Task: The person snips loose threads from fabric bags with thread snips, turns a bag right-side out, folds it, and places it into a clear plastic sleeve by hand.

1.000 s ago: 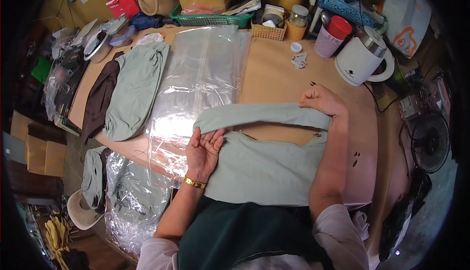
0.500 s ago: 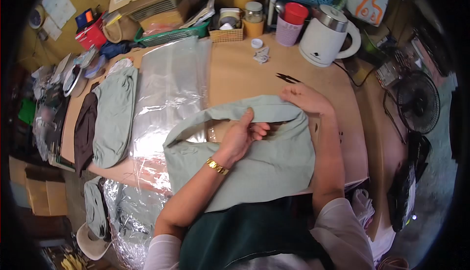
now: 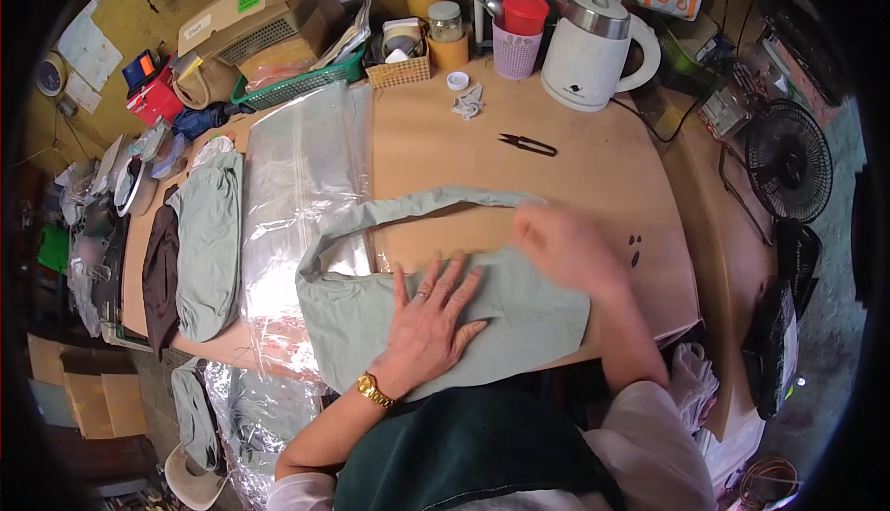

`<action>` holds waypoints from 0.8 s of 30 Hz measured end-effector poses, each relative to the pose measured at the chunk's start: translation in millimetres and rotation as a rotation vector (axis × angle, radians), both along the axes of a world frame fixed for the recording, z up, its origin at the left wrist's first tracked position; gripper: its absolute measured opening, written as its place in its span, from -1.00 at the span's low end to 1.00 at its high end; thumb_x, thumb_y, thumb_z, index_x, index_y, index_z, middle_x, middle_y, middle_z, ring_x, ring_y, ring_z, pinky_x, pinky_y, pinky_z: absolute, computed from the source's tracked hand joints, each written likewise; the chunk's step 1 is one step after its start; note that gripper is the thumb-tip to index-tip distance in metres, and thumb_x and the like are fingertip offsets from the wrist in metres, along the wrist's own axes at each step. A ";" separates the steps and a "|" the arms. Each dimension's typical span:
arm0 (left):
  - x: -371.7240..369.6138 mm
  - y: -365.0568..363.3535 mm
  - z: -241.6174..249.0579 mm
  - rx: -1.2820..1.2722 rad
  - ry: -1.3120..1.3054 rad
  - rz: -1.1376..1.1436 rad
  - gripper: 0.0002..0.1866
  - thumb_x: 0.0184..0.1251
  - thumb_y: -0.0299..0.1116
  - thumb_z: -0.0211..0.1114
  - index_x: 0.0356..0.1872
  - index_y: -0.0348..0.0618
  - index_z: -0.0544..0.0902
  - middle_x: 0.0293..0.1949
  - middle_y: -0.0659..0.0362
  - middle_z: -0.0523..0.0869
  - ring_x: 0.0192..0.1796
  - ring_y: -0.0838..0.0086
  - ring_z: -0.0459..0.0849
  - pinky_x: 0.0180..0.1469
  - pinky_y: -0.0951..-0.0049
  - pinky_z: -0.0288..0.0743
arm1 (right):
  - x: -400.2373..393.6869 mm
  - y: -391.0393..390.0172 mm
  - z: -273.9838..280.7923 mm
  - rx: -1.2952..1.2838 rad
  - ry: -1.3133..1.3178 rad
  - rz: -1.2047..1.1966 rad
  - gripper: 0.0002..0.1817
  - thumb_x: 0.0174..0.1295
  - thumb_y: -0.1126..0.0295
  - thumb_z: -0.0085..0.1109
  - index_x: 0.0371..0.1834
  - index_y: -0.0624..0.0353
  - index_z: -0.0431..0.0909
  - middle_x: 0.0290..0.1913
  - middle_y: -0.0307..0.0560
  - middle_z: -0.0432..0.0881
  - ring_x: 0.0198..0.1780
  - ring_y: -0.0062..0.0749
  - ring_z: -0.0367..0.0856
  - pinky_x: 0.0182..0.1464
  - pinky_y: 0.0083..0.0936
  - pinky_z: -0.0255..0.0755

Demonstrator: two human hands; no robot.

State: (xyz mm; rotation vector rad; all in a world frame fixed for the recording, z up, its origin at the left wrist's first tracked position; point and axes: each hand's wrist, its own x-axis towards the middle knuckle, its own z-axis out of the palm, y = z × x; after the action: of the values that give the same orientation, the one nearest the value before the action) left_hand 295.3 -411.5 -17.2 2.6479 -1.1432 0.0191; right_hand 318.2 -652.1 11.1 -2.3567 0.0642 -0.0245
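Observation:
A pale green cloth bag (image 3: 524,312) with a long strap (image 3: 422,203) lies on the brown table in front of me. My left hand (image 3: 429,330) is pressed flat on the bag's body, fingers spread, with a gold watch on the wrist. Over the right end of the strap, where it meets the bag, is my right hand (image 3: 567,247); it is blurred and its fingers are not clear. Black thread snips (image 3: 528,145) rest on the table beyond the bag.
Clear plastic sheets (image 3: 306,168) lie left of the bag, beside folded green cloth (image 3: 209,247) and dark brown cloth (image 3: 160,270). A white kettle (image 3: 586,62), purple cup (image 3: 516,52), baskets and a cardboard box (image 3: 246,11) line the back. A black fan (image 3: 788,161) stands right.
My left hand has gone from inside the strap loop to lying flat on the bag. My right hand has moved down and toward me. The strap lies flatter, and the snips are fully visible.

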 end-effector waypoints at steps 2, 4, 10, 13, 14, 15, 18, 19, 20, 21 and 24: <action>2.2 6.5 -29.0 0.027 0.097 0.058 -0.28 0.39 0.06 0.11 0.49 -0.03 0.22 0.53 0.00 0.12 0.55 0.03 0.06 0.44 -0.36 -0.39 | -23.2 15.5 -24.2 -0.387 -0.101 0.326 -0.65 0.20 0.14 0.28 -0.09 0.15 0.56 0.02 -0.02 0.54 0.11 -0.09 0.50 0.18 -0.17 0.29; 5.2 11.2 -38.2 0.022 0.048 0.048 -0.25 0.39 0.11 0.08 0.50 -0.03 0.19 0.54 0.01 0.09 0.55 0.03 0.06 0.44 -0.36 -0.35 | -26.9 4.7 -44.0 -0.368 -0.037 0.219 -0.56 0.17 0.07 0.29 0.01 0.10 0.54 0.15 0.00 0.47 0.25 -0.04 0.38 0.29 -0.03 0.15; 22.0 12.9 -46.7 0.057 0.050 0.025 -0.20 0.38 0.16 0.05 0.51 -0.08 0.16 0.56 0.02 0.02 0.57 0.02 -0.01 0.46 -0.33 -0.36 | -59.5 34.0 -57.3 -0.521 -0.107 0.244 -0.25 0.18 -0.17 0.17 0.40 -0.07 0.33 0.53 0.05 0.07 0.55 0.12 -0.12 0.43 0.37 -0.32; 31.5 36.8 -39.7 0.027 0.099 -0.003 -0.17 0.36 0.21 0.05 0.51 -0.09 0.15 0.56 0.01 0.00 0.58 0.00 -0.04 0.47 -0.29 -0.38 | -61.3 30.8 -64.1 -0.523 -0.013 0.282 -0.21 0.21 -0.22 0.10 0.48 -0.14 0.25 0.59 0.03 -0.07 0.59 0.12 -0.25 0.43 0.42 -0.42; 31.3 45.8 -32.3 -0.016 0.099 -0.040 -0.14 0.33 0.24 0.06 0.51 -0.09 0.14 0.56 0.01 0.00 0.58 0.00 -0.04 0.48 -0.28 -0.39 | -58.2 30.1 -64.0 -0.541 0.008 0.280 -0.20 0.22 -0.23 0.08 0.49 -0.17 0.22 0.60 0.01 -0.10 0.59 0.10 -0.27 0.43 0.41 -0.43; 22.6 53.7 -12.0 -0.025 0.119 -0.066 -0.11 0.22 0.22 0.22 0.49 -0.03 0.20 0.56 0.01 0.02 0.58 0.00 -0.07 0.49 -0.26 -0.37 | -55.6 28.6 -64.5 -0.541 0.013 0.285 -0.20 0.22 -0.23 0.08 0.49 -0.17 0.22 0.60 0.01 -0.10 0.59 0.10 -0.27 0.43 0.41 -0.43; -11.2 80.4 27.9 0.070 0.374 -0.172 -0.09 0.02 0.04 0.45 0.43 0.03 0.28 0.55 0.02 0.06 0.59 0.02 -0.09 0.50 -0.26 -0.37 | -48.4 20.2 -69.8 -0.534 0.033 0.301 -0.21 0.22 -0.22 0.08 0.49 -0.17 0.22 0.60 0.00 -0.10 0.60 0.10 -0.28 0.44 0.39 -0.44; -23.4 90.1 26.3 0.095 0.298 -0.156 -0.20 -0.12 -0.23 0.53 0.28 0.04 0.42 0.39 0.03 0.30 0.49 0.08 0.18 0.43 -0.21 0.01 | -44.6 16.6 -73.3 -0.534 0.026 0.319 -0.21 0.23 -0.22 0.08 0.49 -0.17 0.22 0.60 0.00 -0.10 0.60 0.10 -0.29 0.45 0.38 -0.45; -30.5 103.0 22.1 0.093 0.315 -0.152 -0.20 -0.12 -0.23 0.53 0.28 0.04 0.42 0.39 0.03 0.30 0.49 0.08 0.18 0.43 -0.21 0.01 | -42.0 13.7 -75.6 -0.534 0.019 0.335 -0.21 0.23 -0.22 0.08 0.49 -0.17 0.22 0.60 -0.01 -0.11 0.60 0.11 -0.29 0.45 0.37 -0.45; -34.2 117.5 15.7 0.090 0.272 -0.092 -0.27 -0.14 -0.28 0.51 0.19 0.02 0.46 0.24 0.06 0.39 0.32 0.12 0.32 0.30 -0.08 0.16 | -37.7 11.6 -75.8 -0.531 0.028 0.340 -0.21 0.23 -0.22 0.08 0.49 -0.17 0.22 0.60 -0.01 -0.11 0.60 0.11 -0.29 0.45 0.37 -0.45; -37.4 137.0 3.7 -0.002 0.195 -0.005 -0.44 -0.19 -0.40 0.48 -0.03 -0.04 0.51 -0.07 0.11 0.48 0.00 0.18 0.45 0.04 0.13 0.34 | -39.7 15.1 -70.6 -0.556 -0.037 0.363 -0.21 0.22 -0.23 0.08 0.49 -0.16 0.23 0.61 0.01 -0.12 0.60 0.11 -0.28 0.46 0.35 -0.44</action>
State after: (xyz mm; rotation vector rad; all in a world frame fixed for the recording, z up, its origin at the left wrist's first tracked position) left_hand 258.0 -274.5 -13.6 2.5777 -1.0841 -0.2341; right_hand 278.5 -637.0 -59.5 -2.8829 -0.4418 0.1040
